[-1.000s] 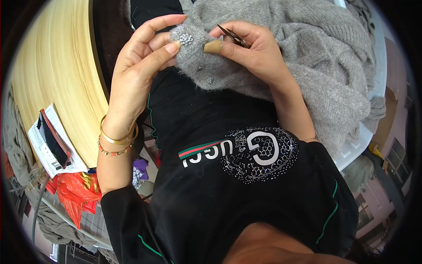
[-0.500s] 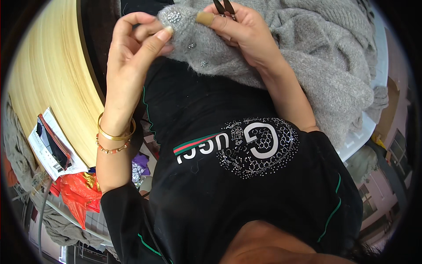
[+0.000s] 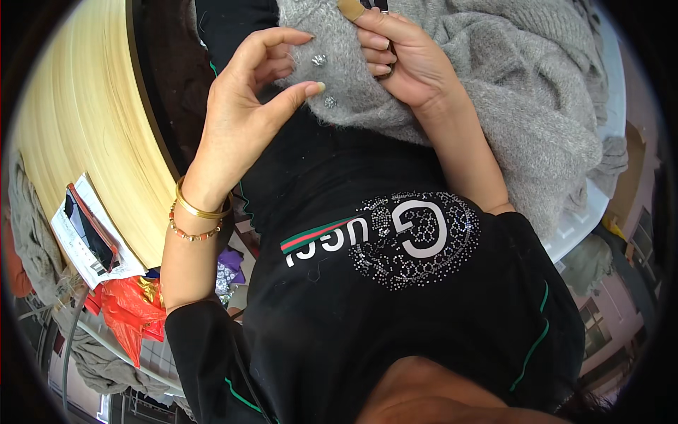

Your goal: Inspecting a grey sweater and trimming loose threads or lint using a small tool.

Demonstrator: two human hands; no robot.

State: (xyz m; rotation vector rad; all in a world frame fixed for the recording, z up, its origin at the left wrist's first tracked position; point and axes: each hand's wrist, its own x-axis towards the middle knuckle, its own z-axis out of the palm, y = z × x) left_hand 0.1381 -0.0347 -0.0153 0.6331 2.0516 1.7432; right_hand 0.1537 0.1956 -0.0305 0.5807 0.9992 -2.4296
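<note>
A grey knitted garment [image 3: 494, 85] lies across my lap and spreads to the right. Two shiny, jewelled buttons sit on its near part: an upper button [image 3: 319, 61] and a lower button [image 3: 330, 102]. My left hand [image 3: 258, 106] is open beside them, thumb and forefinger apart at the knit around the upper button. With a tan cover on its thumb, my right hand [image 3: 413, 67] is closed on the garment. It also holds a dark two-pronged tool [image 3: 382, 5], which looks like thread snips and is mostly hidden by the fingers.
A pale wooden table [image 3: 78, 106] curves along the left. On its near edge are papers [image 3: 127, 263] with a phone [image 3: 90, 230] on top. Below hang a red plastic bag [image 3: 127, 318] and more grey knitwear [image 3: 102, 360]. A white surface [image 3: 575, 237] borders the garment at right.
My left hand has let go of the knit near a large sparkling patch and moved down and right to the upper button. The garment's top has shifted up, and the tool's prongs show less.
</note>
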